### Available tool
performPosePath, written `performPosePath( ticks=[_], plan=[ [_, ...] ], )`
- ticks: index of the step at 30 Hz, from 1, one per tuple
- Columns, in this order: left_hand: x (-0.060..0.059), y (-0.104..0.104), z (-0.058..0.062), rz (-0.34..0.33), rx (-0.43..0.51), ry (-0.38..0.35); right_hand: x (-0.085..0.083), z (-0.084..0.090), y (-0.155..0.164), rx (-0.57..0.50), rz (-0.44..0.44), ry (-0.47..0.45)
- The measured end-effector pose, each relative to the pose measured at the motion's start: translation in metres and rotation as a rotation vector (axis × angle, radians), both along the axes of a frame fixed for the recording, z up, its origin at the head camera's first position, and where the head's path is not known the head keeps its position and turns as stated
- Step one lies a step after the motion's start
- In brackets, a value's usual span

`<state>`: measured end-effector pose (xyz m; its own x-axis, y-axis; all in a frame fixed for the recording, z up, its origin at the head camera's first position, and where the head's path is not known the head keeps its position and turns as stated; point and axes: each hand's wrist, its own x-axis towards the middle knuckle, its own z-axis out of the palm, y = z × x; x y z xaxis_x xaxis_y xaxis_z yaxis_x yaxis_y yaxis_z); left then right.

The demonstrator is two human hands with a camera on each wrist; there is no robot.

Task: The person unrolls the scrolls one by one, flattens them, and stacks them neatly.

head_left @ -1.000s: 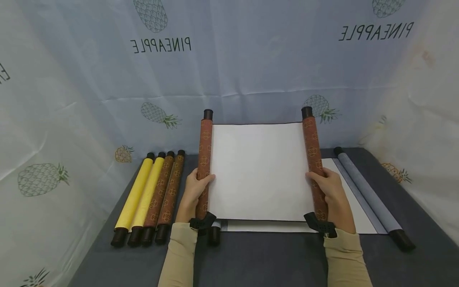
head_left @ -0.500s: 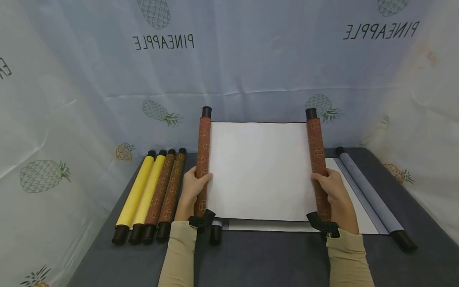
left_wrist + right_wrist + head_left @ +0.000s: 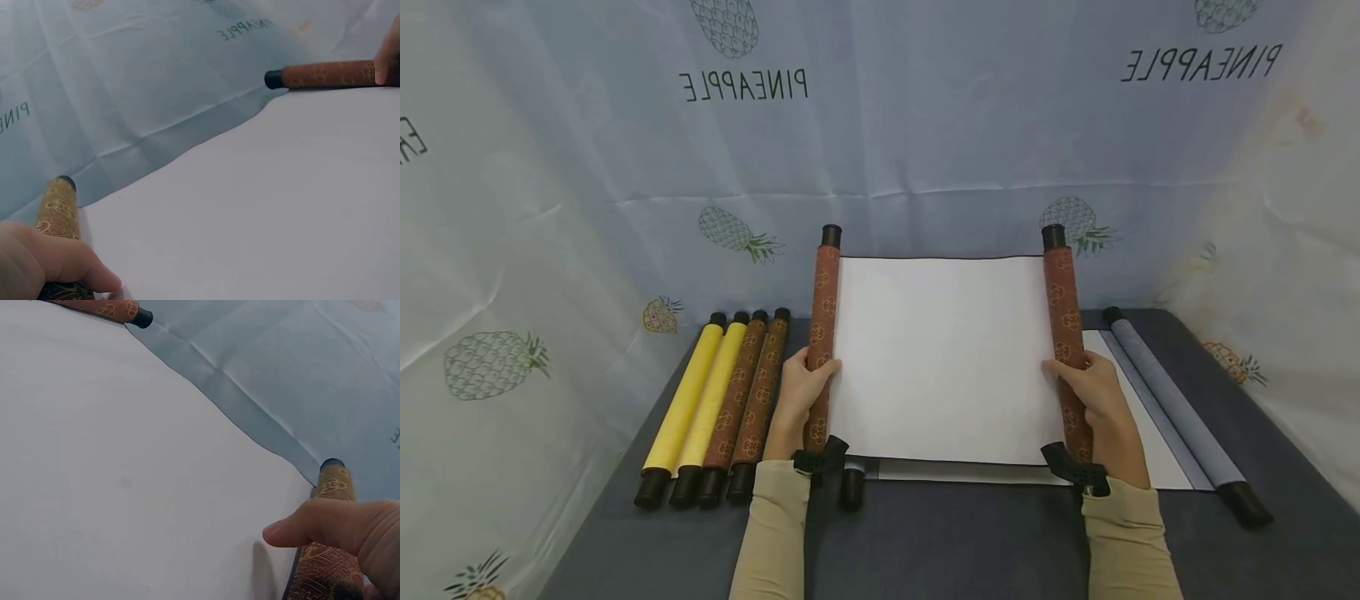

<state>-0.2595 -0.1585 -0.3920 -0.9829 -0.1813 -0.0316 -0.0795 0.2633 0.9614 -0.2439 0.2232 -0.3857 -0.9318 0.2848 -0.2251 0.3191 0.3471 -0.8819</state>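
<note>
A scroll with a blank white sheet is spread between my two hands, raised above the table. My left hand grips its left roll, reddish brown with a gold flower pattern and a black end knob; the thumb lies at the sheet's edge. Around the matching right roll my right hand is wrapped, its thumb over the roll toward the paper in the right wrist view. Beneath it lies another unrolled scroll with a grey-blue roller, its white sheet mostly covered.
On the left of the dark grey table, two yellow scrolls lie rolled up beside two brown patterned scrolls. A pineapple-print curtain hangs behind and along both sides.
Both hands have drawn slightly apart, the right roll shifting right and the left roll a little left, so more white sheet shows between them. Both grips stay on the rolls.
</note>
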Motion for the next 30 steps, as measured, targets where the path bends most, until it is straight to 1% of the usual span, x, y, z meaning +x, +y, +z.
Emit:
performPosePath(
  ticks=[7, 11, 17, 19, 22, 25, 30],
  plan=[
    [-0.0010, -0.0012, -0.0019, 0.014, -0.010, 0.004, 0.0029, 0.0007, 0.0021, 0.034, -0.005, 0.004],
    [-0.0001, -0.0028, -0.0012, 0.005, -0.015, 0.006, 0.0025, 0.0002, 0.0042, 0.017, -0.008, 0.014],
    [0.0022, -0.0029, 0.0027, -0.013, -0.020, -0.047, 0.0021, -0.0008, 0.0051, -0.020, 0.009, 0.021],
    [0.0020, -0.0020, 0.0029, -0.006, -0.008, -0.057, 0.0022, -0.0011, 0.0047, -0.026, 0.008, 0.022],
    [0.0020, -0.0019, 0.0024, 0.012, -0.008, -0.053, 0.0021, -0.0020, 0.0048, -0.022, 0.009, 0.020],
    [0.0022, -0.0032, 0.0022, 0.031, -0.001, -0.055, 0.0023, -0.0022, 0.0059, 0.001, 0.011, 0.016],
    [0.0020, -0.0064, 0.0022, 0.038, 0.031, -0.064, 0.0028, -0.0017, 0.0084, 0.038, 0.012, 0.006]
  ],
)
